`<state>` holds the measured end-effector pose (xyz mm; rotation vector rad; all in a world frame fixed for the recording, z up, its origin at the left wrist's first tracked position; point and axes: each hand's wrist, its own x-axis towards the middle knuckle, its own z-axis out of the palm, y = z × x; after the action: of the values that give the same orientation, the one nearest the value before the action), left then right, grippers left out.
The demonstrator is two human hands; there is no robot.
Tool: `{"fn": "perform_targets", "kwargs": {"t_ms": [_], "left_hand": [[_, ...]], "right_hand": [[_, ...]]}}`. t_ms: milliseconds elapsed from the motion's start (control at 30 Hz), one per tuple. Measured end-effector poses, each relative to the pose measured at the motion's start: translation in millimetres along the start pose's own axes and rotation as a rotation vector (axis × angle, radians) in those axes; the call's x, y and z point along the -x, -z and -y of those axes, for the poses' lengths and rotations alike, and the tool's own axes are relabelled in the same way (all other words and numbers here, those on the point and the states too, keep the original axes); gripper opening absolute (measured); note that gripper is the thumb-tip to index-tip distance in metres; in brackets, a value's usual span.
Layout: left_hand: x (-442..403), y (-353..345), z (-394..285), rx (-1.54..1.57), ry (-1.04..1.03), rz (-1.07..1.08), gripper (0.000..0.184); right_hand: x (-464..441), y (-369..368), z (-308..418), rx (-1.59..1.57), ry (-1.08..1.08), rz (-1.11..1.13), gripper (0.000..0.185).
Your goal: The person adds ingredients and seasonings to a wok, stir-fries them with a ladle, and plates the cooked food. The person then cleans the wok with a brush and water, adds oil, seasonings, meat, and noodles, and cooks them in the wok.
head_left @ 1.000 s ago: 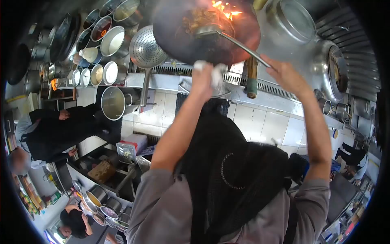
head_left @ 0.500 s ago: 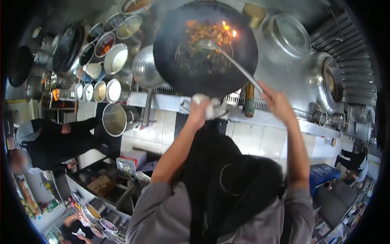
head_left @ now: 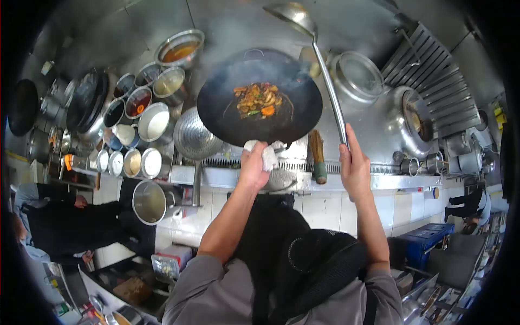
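Note:
A large dark wok (head_left: 216,116) holds cooked food pieces (head_left: 258,99), with steam around it. At its near rim, my left hand (head_left: 254,167) is closed round a white cloth (head_left: 269,158) against the wok's edge; the grip under the cloth is hidden. To the right, my right hand (head_left: 355,169) is closed on the handle of a metal ladle (head_left: 331,89). The ladle's bowl is raised beyond the wok's far right side, apart from the food. No flames show in the wok.
A perforated strainer (head_left: 196,134) lies left of the wok, beside pots and bowls of seasonings (head_left: 153,122). A bamboo brush (head_left: 317,154) and lidded pots (head_left: 357,77) are to the right. A person in black (head_left: 70,225) stands at far left; another person is at far right.
The ladle has come out of the food and up to the right. Flames seen earlier are gone. The wok and both hands appear lower in view as the camera has tilted.

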<state>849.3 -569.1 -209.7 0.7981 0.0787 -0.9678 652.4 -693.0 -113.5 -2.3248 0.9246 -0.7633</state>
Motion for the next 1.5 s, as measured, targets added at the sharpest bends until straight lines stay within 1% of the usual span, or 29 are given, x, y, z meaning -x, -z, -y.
{"fn": "perform_targets", "kwargs": {"t_ms": [33, 100, 167, 233, 267, 300, 333, 367, 400, 433, 467, 500, 533, 600, 633, 700, 767, 833, 900, 1033, 1100, 1167, 1200, 1233, 1300, 1333, 1433, 1467, 1500], "left_hand": [[5.3, -7.2, -2.7, 0.027, -0.036, -0.009, 0.003], [-3.2, 10.3, 15.3, -0.096, -0.16, -0.02, 0.02], [-10.1, 33.0, 37.5, -0.241, -0.341, 0.027, 0.046], [-12.0, 55.1, 43.2, -0.558, -0.467, -0.003, 0.055], [-8.8, 53.5, 39.8, -0.818, -0.689, -0.077, 0.052], [-8.3, 53.8, 35.1, -0.818, -0.683, -0.083, 0.052], [-5.0, 57.5, 33.9, -0.758, -0.523, -0.089, 0.053], [-0.3, 63.6, 33.3, -0.701, -0.356, -0.096, 0.055], [-3.7, 75.2, 38.1, -0.698, -0.317, -0.137, 0.051], [4.6, 73.4, 32.9, -0.515, -0.248, -0.082, 0.048], [13.5, 76.3, 30.8, -0.479, -0.156, -0.12, 0.044], [18.3, 78.3, 27.7, -0.438, -0.076, -0.153, 0.039], [22.2, 79.6, 27.7, -0.43, -0.055, -0.17, 0.039], [27.3, 79.2, 24.2, -0.124, 0.133, -0.086, 0.023], [13.2, 77.3, 20.1, -0.112, 0.204, -0.047, 0.011], [-18.8, 74.5, 16.2, -0.114, 0.233, 0.068, 0.01], [4.2, 48.8, 1.5, -0.084, 0.19, 0.009, 0.008], [-1.8, 38.9, -4.6, -0.066, 0.163, -0.042, 0.007], [-21.1, 58.2, -5.7, -0.049, 0.318, 0.031, 0.006], [-27.2, 82.2, -15.6, 0.036, 0.301, 0.03, 0.008], [-20.1, 78.5, -19.7, -0.042, 0.231, -0.049, 0.01], [-28.4, 96.7, -8.0, -0.354, -0.1, -0.144, 0.033], [-39.5, 122.6, -1.6, -0.549, -0.138, -0.044, 0.055], [-37.7, 132.7, -1.7, -0.668, -0.282, 0.026, 0.065], [-40.1, 155.9, 6.1, -0.823, -0.476, 0.099, 0.068], [-36.4, 158.8, 8.4, -0.888, -0.518, 0.081, 0.07], [-29.1, 156.3, 10.6, -0.999, -0.538, 0.029, 0.073], [-27.6, 153.1, 11.6, -0.936, -0.524, 0.029, 0.072], [-24.8, 150.4, 13.2, -0.873, -0.508, 0.024, 0.072]], "right_hand": [[-6.8, 0.8, 10.9, -0.002, 0.08, -0.087, 0.05], [-13.1, -10.7, 18.4, -0.002, 0.086, -0.16, 0.056], [-12.0, -40.1, 11.8, 0.126, -0.135, -0.063, 0.054], [-6.5, -67.3, -7.5, 0.161, -0.213, 0.192, 0.056], [10.3, -97.5, -26.4, 0.041, -0.063, 0.108, 0.057], [19.7, -108.8, -14.6, -0.072, 0.081, 0.035, 0.058], [28.2, -108.4, -9.3, -0.557, -0.455, 0.389, 0.06], [21.7, -86.6, 39.8, -0.913, -0.766, 0.442, 0.048], [15.6, -82.5, 42.2, -1.044, -0.888, 0.467, 0.037], [12.2, -79.6, 40.9, -1.176, -1.012, 0.485, 0.027], [9.9, -75.1, 41.1, -1.304, -1.042, 0.53, 0.016], [10.7, -80.1, 31.2, -1.369, -1.176, 0.529, 0.016], [17.7, -85.4, 17.1, -1.431, -1.191, 0.56, 0.015], [23.2, -80.6, 12.3, -1.494, -1.206, 0.586, 0.015], [21.0, -72.0, 20.2, -1.491, -1.144, 0.597, 0.016], [24.5, -71.9, 17.1, -1.515, -1.136, 0.546, 0.026], [27.4, -57.9, 19.1, -1.581, -0.946, 0.605, 0.031], [14.0, -50.8, 16.7, -1.513, -0.915, 0.587, 0.034], [15.5, -47.2, 17.0, -1.481, -0.92, 0.569, 0.041], [10.4, -7.2, 19.1, -1.299, -1.003, 0.64, 0.038], [2.4, 5.5, 18.1, -1.281, -1.035, 0.685, 0.036], [-12.6, 11.3, 22.9, -1.13, -1.197, 0.742, 0.025], [-21.9, 11.3, 34.5, -1.084, -1.204, 0.77, 0.009], [-29.7, 8.2, 36.7, -1.086, -1.189, 0.77, 0.009], [-48.6, 4.9, 41.6, -1.073, -1.258, 0.747, 0.015], [-57.0, 5.7, 48.7, -1.093, -1.224, 0.773, 0.027], [-65.7, 28.7, 60.0, -1.297, -1.115, 0.866, 0.013], [-64.2, 31.9, 64.9, -1.369, -1.088, 0.762, 0.038], [-62.3, 29.9, 61.9, -1.371, -1.094, 0.764, 0.038]]}}
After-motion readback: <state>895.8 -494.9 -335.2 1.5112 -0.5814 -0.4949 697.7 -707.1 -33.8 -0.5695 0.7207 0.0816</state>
